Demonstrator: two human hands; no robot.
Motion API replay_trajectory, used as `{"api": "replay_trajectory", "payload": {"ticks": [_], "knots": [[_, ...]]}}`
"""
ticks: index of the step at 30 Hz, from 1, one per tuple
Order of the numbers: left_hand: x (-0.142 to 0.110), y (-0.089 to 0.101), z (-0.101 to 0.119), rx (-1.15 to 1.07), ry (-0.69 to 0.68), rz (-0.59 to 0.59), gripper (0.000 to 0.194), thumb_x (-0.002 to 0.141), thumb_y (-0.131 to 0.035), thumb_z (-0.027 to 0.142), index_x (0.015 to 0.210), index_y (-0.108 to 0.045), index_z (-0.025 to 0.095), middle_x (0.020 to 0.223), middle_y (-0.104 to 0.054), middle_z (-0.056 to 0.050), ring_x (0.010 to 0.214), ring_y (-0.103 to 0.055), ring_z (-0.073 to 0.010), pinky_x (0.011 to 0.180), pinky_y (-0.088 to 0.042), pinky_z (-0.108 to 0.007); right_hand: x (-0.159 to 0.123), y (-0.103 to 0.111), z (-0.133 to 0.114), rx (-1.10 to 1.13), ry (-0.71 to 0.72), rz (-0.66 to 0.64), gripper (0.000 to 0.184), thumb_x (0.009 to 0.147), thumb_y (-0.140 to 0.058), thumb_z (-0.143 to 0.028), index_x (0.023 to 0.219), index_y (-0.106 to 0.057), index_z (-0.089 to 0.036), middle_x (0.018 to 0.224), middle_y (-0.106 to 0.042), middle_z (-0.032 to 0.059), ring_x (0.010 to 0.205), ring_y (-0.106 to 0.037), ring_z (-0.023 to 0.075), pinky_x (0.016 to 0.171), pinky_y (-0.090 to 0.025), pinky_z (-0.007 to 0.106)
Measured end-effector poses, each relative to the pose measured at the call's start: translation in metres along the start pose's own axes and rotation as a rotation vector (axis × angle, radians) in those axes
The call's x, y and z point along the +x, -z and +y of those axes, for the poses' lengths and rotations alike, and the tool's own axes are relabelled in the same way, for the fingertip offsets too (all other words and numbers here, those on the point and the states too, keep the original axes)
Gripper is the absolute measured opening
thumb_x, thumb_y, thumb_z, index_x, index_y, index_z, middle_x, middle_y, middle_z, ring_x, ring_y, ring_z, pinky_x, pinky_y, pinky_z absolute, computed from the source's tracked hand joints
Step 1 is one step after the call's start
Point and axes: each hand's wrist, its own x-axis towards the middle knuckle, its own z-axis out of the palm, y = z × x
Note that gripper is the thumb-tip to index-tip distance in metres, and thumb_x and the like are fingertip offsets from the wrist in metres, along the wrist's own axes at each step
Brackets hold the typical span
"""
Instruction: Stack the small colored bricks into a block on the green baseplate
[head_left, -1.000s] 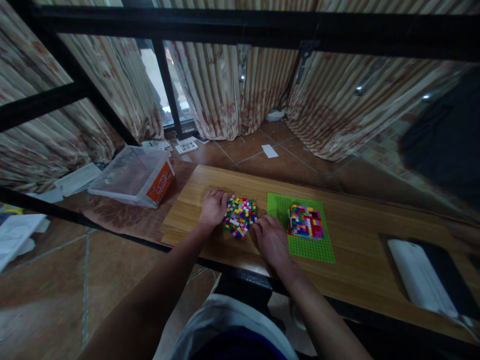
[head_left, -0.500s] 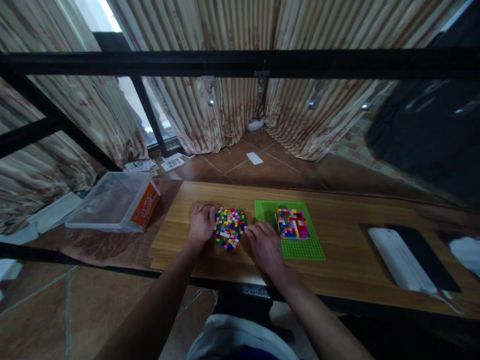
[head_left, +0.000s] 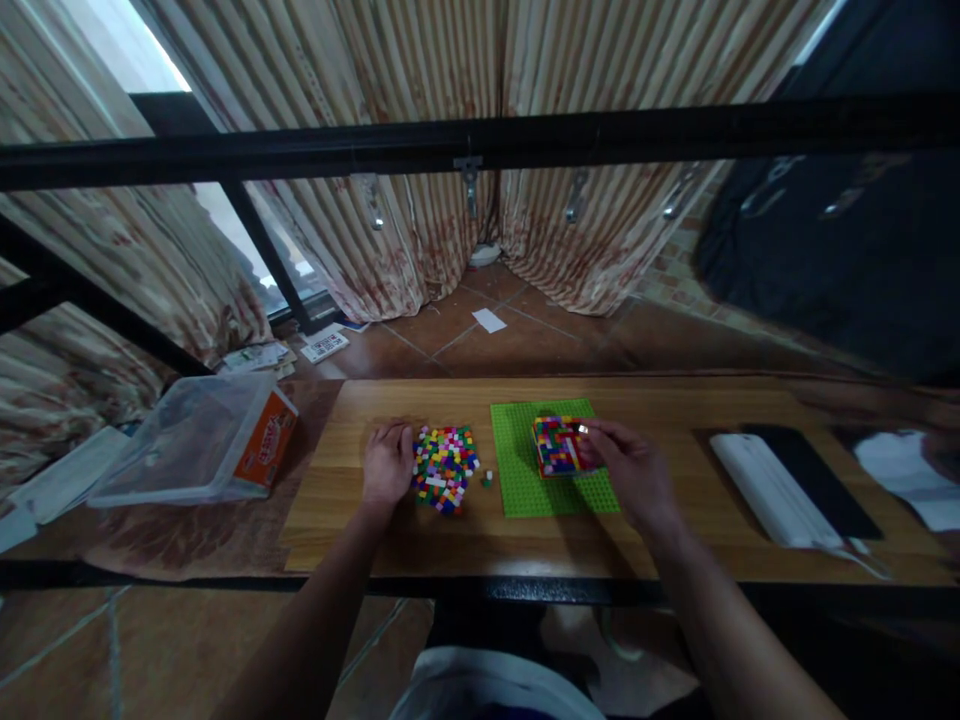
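My left hand (head_left: pixel 388 465) lies on the table against the left side of a pile of small mixed-colour toy bricks (head_left: pixel 444 468), its fingers resting flat. On a green studded baseplate (head_left: pixel 517 490) stands a low square block built of many coloured bricks (head_left: pixel 556 447). Over the right side of that block, my right hand (head_left: pixel 637 470) pinches a small white brick (head_left: pixel 583 429) between thumb and fingertips. The hand covers part of the block and of the baseplate's right edge. A couple of loose bricks (head_left: pixel 487 478) sit between pile and baseplate.
A clear plastic box (head_left: pixel 187 440) with an orange label stands left of the wooden table (head_left: pixel 330 510). Toward the right end lie a white case (head_left: pixel 761 490) with a strap and a dark flat object (head_left: pixel 814 480). A black metal bar (head_left: pixel 420 150) runs across beyond the table.
My right hand has moved right from the pile's edge to above the built block, now with a white brick. Loose bricks show beside the pile. My left hand stays beside it; the view has shifted.
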Motion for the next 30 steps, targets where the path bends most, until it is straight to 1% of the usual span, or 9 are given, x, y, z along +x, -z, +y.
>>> {"api": "replay_trajectory", "payload": {"ticks": [4,7,9,11,14,17,20,23,30], "knots": [[0.001,0.001,0.000,0.010,-0.012,0.001,0.040,0.098,-0.033,0.035,0.090,-0.068,0.019,0.102,-0.071,-0.011,0.101,-0.064,-0.0254,0.096,-0.048,-0.044,0.010,0.008,0.000,0.100,-0.046,-0.031,0.042,0.057,-0.084,-0.048,0.086,-0.073,-0.020,0.077,-0.072,0.0025,0.067,-0.066,0.0155,0.064,-0.057,0.031],[0.001,0.001,-0.001,0.006,-0.019,0.003,0.039,0.097,-0.033,0.035,0.090,-0.068,0.020,0.101,-0.072,-0.010,0.099,-0.064,-0.0251,0.095,-0.049,-0.044,0.011,0.008,0.001,0.045,-0.036,-0.047,0.043,0.055,-0.084,-0.045,0.088,-0.073,-0.019,0.078,-0.073,0.0025,0.065,-0.064,0.0155,0.061,-0.055,0.031],[0.001,0.001,-0.002,0.012,-0.017,0.001,0.039,0.097,-0.033,0.035,0.090,-0.068,0.020,0.101,-0.072,-0.011,0.098,-0.064,-0.0256,0.095,-0.049,-0.044,0.011,0.006,0.001,-0.055,-0.017,-0.037,0.040,0.060,-0.079,-0.046,0.088,-0.073,-0.018,0.079,-0.073,0.0039,0.065,-0.065,0.0169,0.061,-0.055,0.032],[0.001,0.000,-0.002,0.018,-0.007,-0.002,0.040,0.097,-0.032,0.036,0.091,-0.068,0.019,0.100,-0.071,-0.012,0.098,-0.064,-0.0266,0.094,-0.049,-0.045,0.010,0.004,0.001,-0.214,0.050,-0.016,0.035,0.068,-0.071,-0.045,0.090,-0.074,-0.018,0.081,-0.074,0.0057,0.068,-0.066,0.0191,0.064,-0.054,0.034],[0.001,0.001,-0.002,0.004,0.003,-0.009,0.040,0.097,-0.033,0.036,0.092,-0.068,0.020,0.100,-0.071,-0.012,0.098,-0.063,-0.0265,0.094,-0.049,-0.045,0.010,0.000,0.001,-0.492,0.237,0.022,0.030,0.079,-0.060,-0.042,0.090,-0.074,-0.019,0.086,-0.075,0.0080,0.074,-0.067,0.0218,0.072,-0.053,0.037],[0.002,0.001,-0.001,-0.006,0.004,-0.013,0.039,0.097,-0.034,0.036,0.092,-0.068,0.020,0.101,-0.071,-0.011,0.099,-0.063,-0.0261,0.096,-0.049,-0.044,0.013,-0.005,0.004,-0.653,0.406,0.064,0.030,0.084,-0.055,-0.043,0.085,-0.074,-0.020,0.091,-0.074,0.0100,0.084,-0.067,0.0240,0.081,-0.050,0.039],[0.002,0.001,0.000,-0.001,0.019,-0.006,0.040,0.097,-0.034,0.038,0.091,-0.068,0.019,0.101,-0.071,-0.012,0.099,-0.063,-0.0266,0.095,-0.049,-0.044,0.016,-0.011,0.011,-0.724,0.489,0.121,0.031,0.086,-0.054,-0.043,0.080,-0.073,-0.019,0.089,-0.072,0.0112,0.088,-0.064,0.0254,0.083,-0.048,0.041],[0.002,0.002,0.000,0.005,0.012,-0.009,0.040,0.098,-0.033,0.037,0.091,-0.068,0.019,0.101,-0.071,-0.012,0.099,-0.063,-0.0264,0.095,-0.049,-0.044,0.017,-0.018,0.017,-0.744,0.507,0.158,0.029,0.086,-0.055,-0.041,0.075,-0.071,-0.019,0.084,-0.071,0.0106,0.085,-0.062,0.0253,0.082,-0.047,0.042],[0.001,0.002,0.001,-0.005,0.008,-0.015,0.040,0.098,-0.033,0.037,0.093,-0.068,0.018,0.102,-0.071,-0.013,0.099,-0.063,-0.0269,0.095,-0.049,-0.045,0.014,-0.023,0.021,-0.751,0.536,0.145,0.027,0.086,-0.056,-0.039,0.070,-0.068,-0.021,0.081,-0.070,0.0089,0.081,-0.061,0.0241,0.083,-0.045,0.042]]}}
